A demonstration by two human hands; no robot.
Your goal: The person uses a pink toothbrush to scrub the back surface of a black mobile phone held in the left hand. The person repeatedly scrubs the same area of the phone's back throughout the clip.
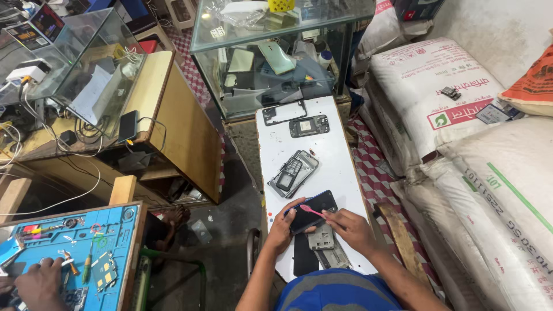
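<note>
White sacks (438, 98) with a red-and-white label are stacked right of the white bench (337, 167); on it, a dark phone (311, 210) is gripped by the left hand (282, 227), a pink tool (311, 211), apparently a brush, pinched by the right hand (351, 227)

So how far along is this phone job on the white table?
Several phones already lie opened: a frame, a dark back shell and a keypad phone in pieces. In hand now: the left hand steadies a dark phone while the right hand works a pink brush over it. An inner board lies beside it, not yet fitted. Nothing looks reassembled.
</note>
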